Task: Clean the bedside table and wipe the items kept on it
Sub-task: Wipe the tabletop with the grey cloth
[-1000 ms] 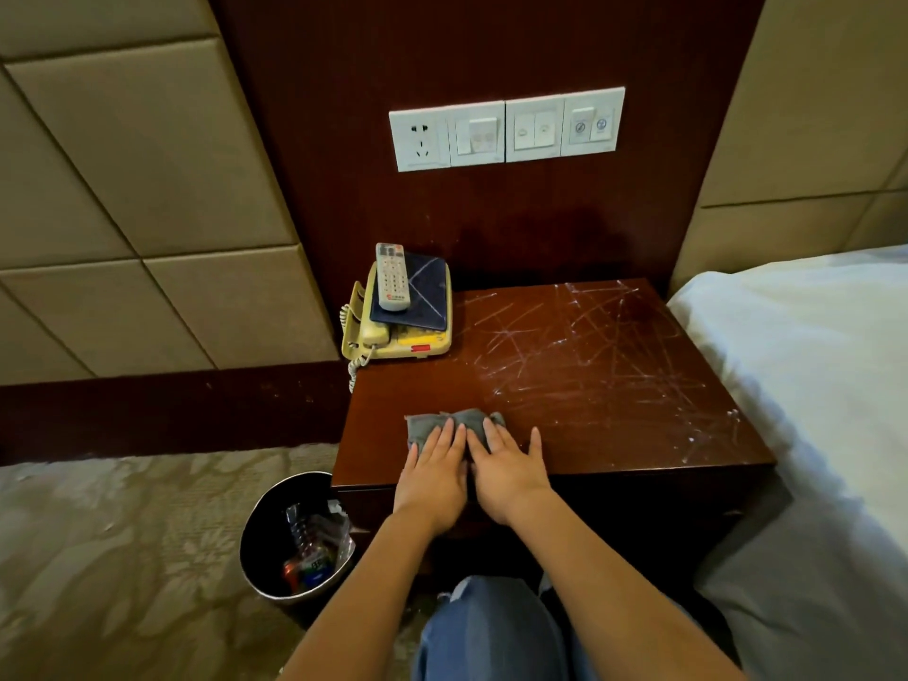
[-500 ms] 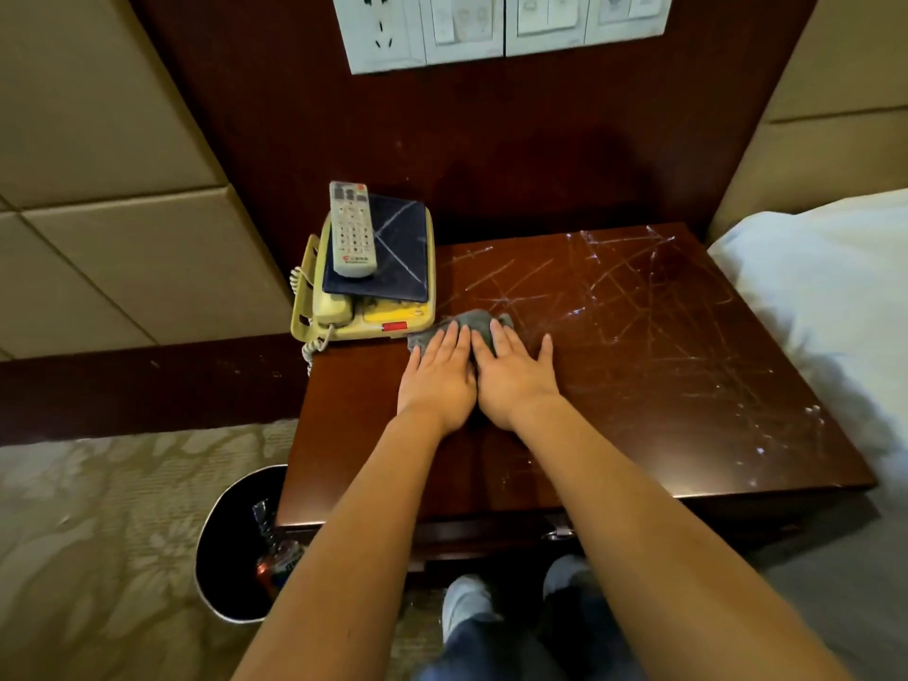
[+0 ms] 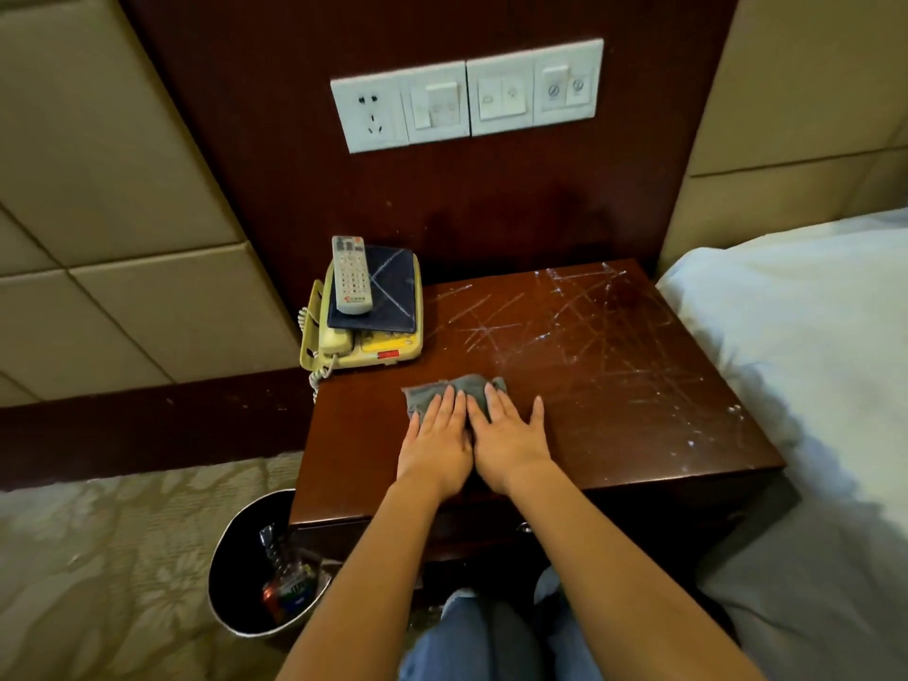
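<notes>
A dark wooden bedside table [image 3: 638, 435] carries white scratch-like streaks over its right half. A grey cloth [image 3: 442, 388] lies on its left-middle part. My left hand [image 3: 435, 444] and my right hand [image 3: 508, 442] lie flat side by side on the cloth, fingers straight, pressing it down. At the table's back left corner stands a yellow telephone [image 3: 388, 349]. A dark blue folder [image 3: 388, 297] lies on the phone, and a grey remote control [image 3: 351, 275] lies on the folder.
A black waste bin [image 3: 236, 562] with rubbish stands on the carpet left of the table. A bed with white sheets [image 3: 810, 361] borders the table's right side. A white socket and switch panel [image 3: 467, 95] sits on the wood wall behind.
Both hands slid the cloth forward toward the telephone, then drew it back toward the table's middle. The camera tipped down and rose again.
</notes>
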Motion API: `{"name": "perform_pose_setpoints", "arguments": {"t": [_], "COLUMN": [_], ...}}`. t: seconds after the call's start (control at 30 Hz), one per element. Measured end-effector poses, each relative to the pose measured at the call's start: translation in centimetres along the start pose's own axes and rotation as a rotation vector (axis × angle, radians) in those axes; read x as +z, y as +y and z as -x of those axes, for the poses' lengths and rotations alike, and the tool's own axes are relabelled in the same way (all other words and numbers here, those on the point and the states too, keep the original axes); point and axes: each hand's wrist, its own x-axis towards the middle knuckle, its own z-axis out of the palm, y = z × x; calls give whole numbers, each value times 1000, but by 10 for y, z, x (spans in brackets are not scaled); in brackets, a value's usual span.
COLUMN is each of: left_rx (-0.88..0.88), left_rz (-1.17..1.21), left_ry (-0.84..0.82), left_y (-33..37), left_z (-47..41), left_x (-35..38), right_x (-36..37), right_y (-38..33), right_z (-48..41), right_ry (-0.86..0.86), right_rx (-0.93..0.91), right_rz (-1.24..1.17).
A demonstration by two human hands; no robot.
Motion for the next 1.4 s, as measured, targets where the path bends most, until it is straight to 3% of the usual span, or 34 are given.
{"name": "perform_pose_setpoints", "arguments": {"t": [0.33, 0.6, 1.4], "left_rx": [5, 49, 61], "left_rz": [-27, -57, 12], "left_ry": [-42, -67, 43], "left_y": [36, 42, 43], "left_z": [78, 77, -125], "left_x": [22, 23, -14], "right_x": [24, 22, -28], "right_y": [11, 17, 80], "right_z": [78, 82, -95], "right_ry": [-22, -30, 137], "right_rx": [-2, 6, 67], "right_rz": [46, 127, -37]}}
